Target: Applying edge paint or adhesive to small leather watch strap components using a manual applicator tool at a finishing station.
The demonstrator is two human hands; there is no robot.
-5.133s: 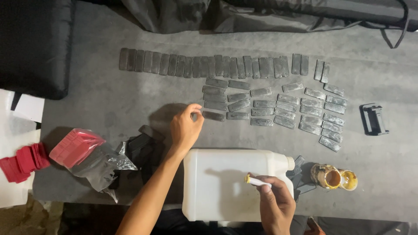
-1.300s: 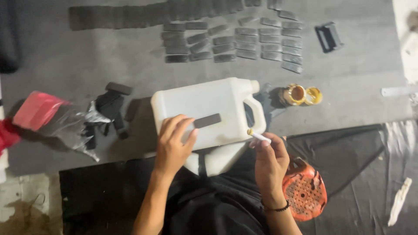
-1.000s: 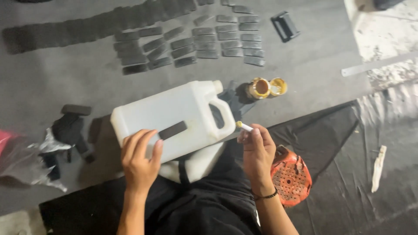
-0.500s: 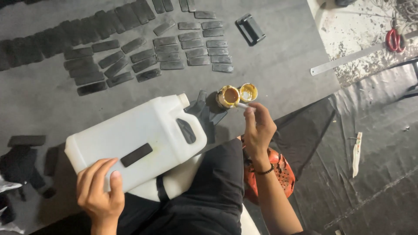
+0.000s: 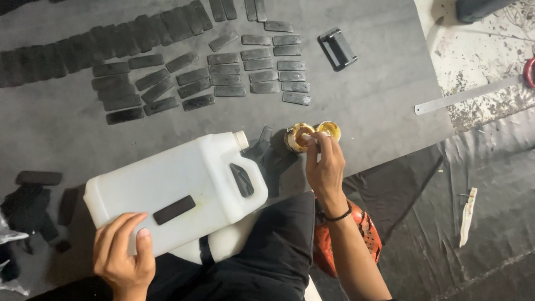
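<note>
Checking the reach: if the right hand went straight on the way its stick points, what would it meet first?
Probably the open glue can: the right hand points its stick up-left into it. The can's lid lies just right of that line. Depth is hard to judge.
</note>
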